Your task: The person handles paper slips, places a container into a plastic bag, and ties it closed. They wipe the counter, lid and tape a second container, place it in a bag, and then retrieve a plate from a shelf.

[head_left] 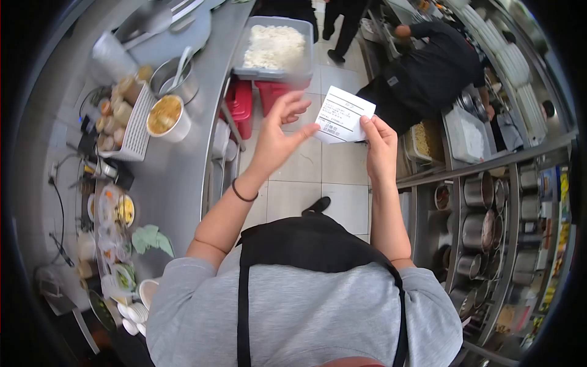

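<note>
A white printed order ticket [341, 109] is held up in front of my chest, its lines of black text facing me. My right hand [381, 145] pinches its right edge between thumb and fingers. On the other side my left hand [278, 136] is open, fingers spread and pointing toward the paper, with the thumb tip right at the ticket's lower left edge. A dark band circles the left wrist.
Left of me runs a steel counter [177, 202] with a tub of food [165, 116], a metal pot [174, 79], a white basket [136, 131] and a green cloth [151, 240]. Ahead is a grey bin of white food [275, 49]. A co-worker [428, 73] bends at the right; pot shelves [480, 189] stand nearer.
</note>
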Demonstrator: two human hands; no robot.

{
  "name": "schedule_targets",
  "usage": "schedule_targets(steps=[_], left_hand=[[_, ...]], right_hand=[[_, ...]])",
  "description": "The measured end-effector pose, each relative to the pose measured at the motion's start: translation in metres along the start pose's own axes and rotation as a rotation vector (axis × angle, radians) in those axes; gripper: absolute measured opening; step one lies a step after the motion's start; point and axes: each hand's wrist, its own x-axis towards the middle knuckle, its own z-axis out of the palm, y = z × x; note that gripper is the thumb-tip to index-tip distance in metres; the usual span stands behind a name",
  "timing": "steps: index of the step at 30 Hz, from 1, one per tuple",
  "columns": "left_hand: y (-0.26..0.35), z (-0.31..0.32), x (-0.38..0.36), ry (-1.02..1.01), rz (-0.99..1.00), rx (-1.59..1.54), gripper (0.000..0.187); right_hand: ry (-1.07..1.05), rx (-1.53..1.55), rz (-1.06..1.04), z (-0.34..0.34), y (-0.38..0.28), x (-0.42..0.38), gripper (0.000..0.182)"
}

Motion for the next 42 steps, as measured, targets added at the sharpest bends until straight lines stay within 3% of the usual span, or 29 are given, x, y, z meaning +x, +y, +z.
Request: schedule_targets(steps=[2,3,5,11,16,19,21,23,25,27,29,33,37,39,42], left_hand=[[-0.002,-0.001,0.016,-0.015,-0.177,-0.421,0.042],[-0.006,0.050,0.054,-0.056,-0.181,-0.375,0.042],[-0.009,0.096,0.087,-0.158,-0.235,-0.460,0.042],[-0.023,0.240,0.174,-0.216,-0.229,-0.677,0.025],[-0.026,0.358,0.223,-0.455,-0.190,-0.670,0.024],[-0.023,0.442,0.250,-0.635,-0.117,-0.693,0.022],[-0.018,0.495,0.274,-0.721,-0.069,-0.722,0.020],[0.000,0.545,0.316,-0.757,0.026,-0.726,0.015],[0.015,0.607,0.372,-0.728,0.254,-0.611,0.009],[0.045,0.677,0.436,-0.677,0.499,-0.641,0.008],[0.093,0.736,0.497,-0.602,0.566,-0.667,0.010],[0.187,0.829,0.574,-0.562,0.716,-1.032,0.013],[0.212,0.926,0.628,-0.553,0.543,-0.756,0.018],[0.230,0.936,0.639,-0.527,0.502,-0.784,0.018],[0.245,0.961,0.662,-0.247,0.722,-0.777,0.014]], right_hand=[[0.004,-0.027,0.011,-0.002,0.002,0.001,0.018],[0.034,0.026,0.004,-0.055,0.006,0.028,0.018],[0.052,-0.039,-0.030,-0.090,0.000,0.046,0.020],[0.145,-0.150,-0.099,-0.194,-0.016,0.071,0.017],[0.451,-0.333,-0.097,-0.298,-0.037,0.070,0.016],[0.688,-0.628,-0.157,-0.355,-0.040,0.052,0.013],[0.837,-0.587,-0.171,-0.385,-0.040,0.033,0.015],[1.022,-0.581,-0.078,-0.415,-0.034,0.009,0.015],[1.199,-0.608,-0.074,-0.435,-0.034,-0.017,0.015],[1.405,-0.713,-0.009,-0.441,-0.048,-0.040,0.013],[1.586,-0.797,-0.022,-0.448,-0.049,-0.069,0.013],[1.984,-0.819,-0.018,-0.441,-0.027,-0.118,0.016],[2.268,-0.765,-0.056,-0.410,-0.025,-0.110,0.017],[2.383,-0.737,-0.121,-0.396,-0.020,-0.105,0.017],[2.503,-0.732,-0.100,-0.374,-0.018,-0.098,0.017]])
